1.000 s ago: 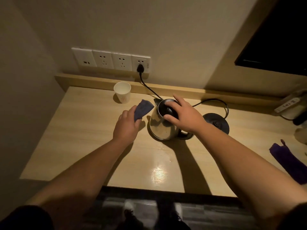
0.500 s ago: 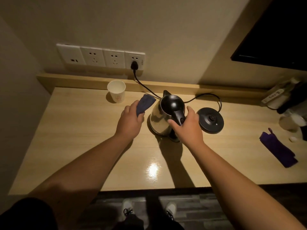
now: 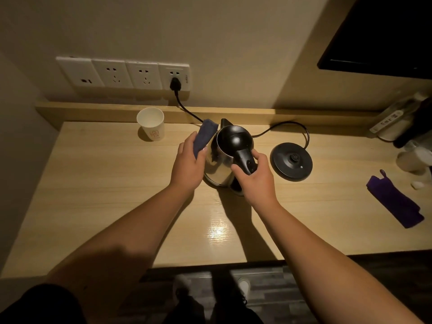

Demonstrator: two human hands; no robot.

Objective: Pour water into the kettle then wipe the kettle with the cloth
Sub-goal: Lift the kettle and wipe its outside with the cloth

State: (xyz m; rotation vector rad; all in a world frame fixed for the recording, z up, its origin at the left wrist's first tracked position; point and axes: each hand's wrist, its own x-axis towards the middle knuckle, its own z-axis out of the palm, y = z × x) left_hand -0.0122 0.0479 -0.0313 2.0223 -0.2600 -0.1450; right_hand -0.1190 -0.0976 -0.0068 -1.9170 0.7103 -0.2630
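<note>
**Cloth against steel, hand on the handle**

While the right hand (image 3: 258, 177) curls its fingers around the glossy black plastic handle (image 3: 245, 160), the kettle (image 3: 222, 164) stands on the pale wood-grain desk (image 3: 105, 183), off its round black base (image 3: 291, 161) just to the right. Its polished steel body mirrors the room; the lid is a smooth dark dome. The left hand (image 3: 187, 164) pinches a folded dark-blue cloth (image 3: 203, 137), soft and matte, against the kettle's left side. A white paper cup (image 3: 151, 123) stands near the back ledge.
</note>
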